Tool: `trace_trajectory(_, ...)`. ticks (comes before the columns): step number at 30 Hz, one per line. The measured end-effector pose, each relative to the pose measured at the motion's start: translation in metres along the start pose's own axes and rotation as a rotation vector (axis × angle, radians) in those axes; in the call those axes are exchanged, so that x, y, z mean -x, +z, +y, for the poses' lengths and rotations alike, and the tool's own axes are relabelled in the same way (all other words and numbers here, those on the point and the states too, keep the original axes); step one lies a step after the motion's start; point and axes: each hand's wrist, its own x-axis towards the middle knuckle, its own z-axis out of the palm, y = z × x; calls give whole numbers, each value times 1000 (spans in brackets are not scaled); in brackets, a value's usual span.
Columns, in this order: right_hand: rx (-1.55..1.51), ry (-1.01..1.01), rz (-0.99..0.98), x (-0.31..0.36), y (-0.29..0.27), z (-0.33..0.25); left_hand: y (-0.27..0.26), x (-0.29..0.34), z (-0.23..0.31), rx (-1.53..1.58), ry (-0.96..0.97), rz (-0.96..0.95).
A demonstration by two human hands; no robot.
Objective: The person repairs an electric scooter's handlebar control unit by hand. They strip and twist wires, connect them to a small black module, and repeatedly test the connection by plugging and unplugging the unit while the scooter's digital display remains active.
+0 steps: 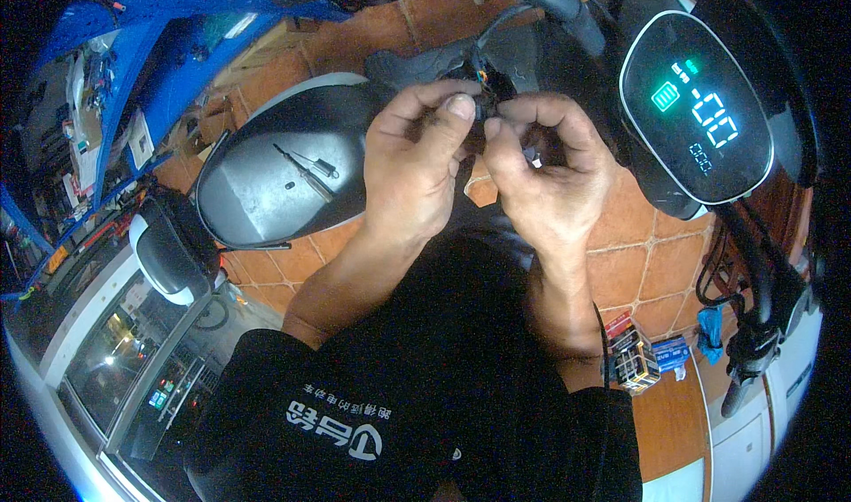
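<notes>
My left hand (412,161) and my right hand (554,170) meet in front of me, thumbs and forefingers pinched close together. Between the fingertips is a small dark part (482,110), mostly covered, so its kind does not show. Right behind it, a bundle of thin coloured wires (481,75) comes out of a dark opening. A small white bit (535,161) shows beside the curled fingers of my right hand. On the black scooter seat (235,205) at the left lie a thin pen-like tool with a lead (306,174) and a tiny dark piece (290,185).
A lit scooter display (696,112) stands at the right, above a handlebar (753,316) with cables. Blue shelving (151,68) full of parts lines the left. Small boxes (636,360) are at lower right, over orange floor tiles (620,276). A glazed door (120,347) is at lower left.
</notes>
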Motion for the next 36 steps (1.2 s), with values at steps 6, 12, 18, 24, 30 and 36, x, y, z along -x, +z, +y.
trace_trajectory(6,-84,101,-20,-3,0,-3,8,3,2,-70,68,20)
trace_trajectory(12,-209,171,7,-2,3,-2,2,1,-1,-113,78,9)
trace_trajectory(18,-222,160,-22,-1,3,5,4,2,0,-115,92,-4)
trace_trajectory(24,-207,184,-62,-1,-1,1,9,-1,-2,-125,110,12)
trace_trajectory(30,-221,220,-57,-3,0,-3,2,-2,-3,-66,101,-40)
trace_trajectory(36,-81,147,-55,-3,0,-3,9,0,-5,-60,90,33)
